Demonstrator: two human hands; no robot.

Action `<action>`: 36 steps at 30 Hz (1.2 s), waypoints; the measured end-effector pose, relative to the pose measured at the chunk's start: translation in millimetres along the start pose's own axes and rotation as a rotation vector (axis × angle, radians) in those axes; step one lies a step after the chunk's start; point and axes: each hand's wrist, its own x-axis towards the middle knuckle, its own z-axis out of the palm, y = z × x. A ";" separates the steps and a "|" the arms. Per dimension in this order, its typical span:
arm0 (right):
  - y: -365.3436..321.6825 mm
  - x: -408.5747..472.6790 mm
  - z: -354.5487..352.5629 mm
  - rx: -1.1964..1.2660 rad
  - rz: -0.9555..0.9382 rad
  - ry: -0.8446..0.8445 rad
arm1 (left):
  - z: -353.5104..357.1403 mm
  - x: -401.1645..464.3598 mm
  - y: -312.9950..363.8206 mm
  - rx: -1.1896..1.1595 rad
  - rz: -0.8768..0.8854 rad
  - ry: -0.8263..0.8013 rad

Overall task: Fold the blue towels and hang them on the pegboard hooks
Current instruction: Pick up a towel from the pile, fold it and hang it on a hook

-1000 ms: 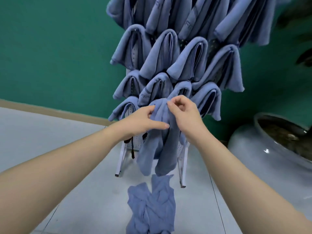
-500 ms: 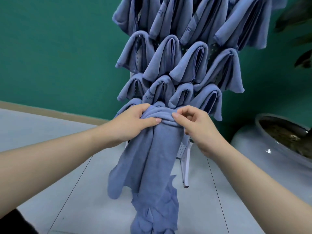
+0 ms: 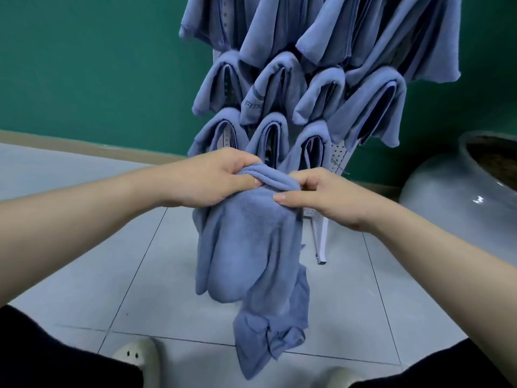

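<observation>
A blue towel hangs down in front of me, bunched at its top edge. My left hand grips that bunched top from the left, and my right hand pinches it from the right. Behind them stands the white pegboard, almost wholly covered by several folded blue towels draped over its hooks in rows. More crumpled blue towel lies on the floor below the held one, partly hidden by it.
A large grey ceramic pot stands at the right. The pegboard's white leg rests on the grey tiled floor. A green wall lies behind. My dark trouser legs and light slippers show at the bottom.
The towel has come off the lower pegboard towards me and hangs lower and more spread out. Both hands moved down and nearer, still gripping its top. The view has tilted downward.
</observation>
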 end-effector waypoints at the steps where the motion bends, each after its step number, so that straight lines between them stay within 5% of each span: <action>1: 3.6 2.2 -1.4 0.033 -0.009 -0.001 | 0.1 2.1 -0.7 0.001 -0.013 -0.015; 9: 13.2 8.1 14.6 0.396 0.111 -0.099 | 3.7 12.9 -10.9 0.349 -0.079 -0.143; 18: 23.1 1.6 18.5 -0.180 0.303 -0.308 | 9.0 8.7 -26.7 0.250 -0.026 -0.294; 27: 18.3 -0.5 16.5 0.118 0.301 -0.221 | 15.2 5.5 -15.8 0.228 -0.132 -0.274; 36: 11.7 -4.8 17.0 0.004 0.205 -0.187 | 27.6 4.0 -15.4 0.135 -0.135 -0.221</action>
